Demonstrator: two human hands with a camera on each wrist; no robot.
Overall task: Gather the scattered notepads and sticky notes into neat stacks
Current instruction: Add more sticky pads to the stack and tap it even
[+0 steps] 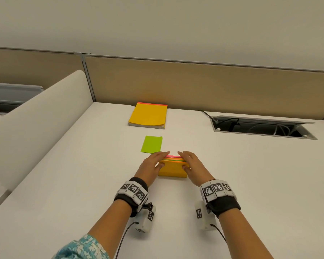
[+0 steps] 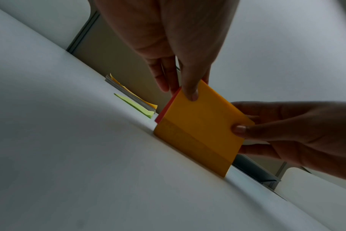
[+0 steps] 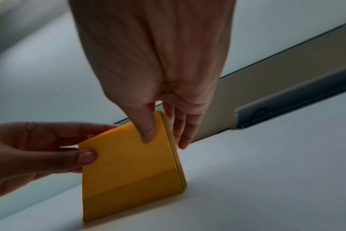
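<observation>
Sticky-note stack [image 1: 173,169]: one, in two hands' grip; one notepad [image 1: 148,114], one green note [image 1: 151,144].

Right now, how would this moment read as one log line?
both hands: left hand and right hand grip sticky-note pad upright on desk | loose: green note

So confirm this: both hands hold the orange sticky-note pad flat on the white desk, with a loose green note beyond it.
Not flat: the orange sticky-note pad stands on edge between left hand and right hand, as the right wrist view shows. The loose green note is beyond it.
</observation>
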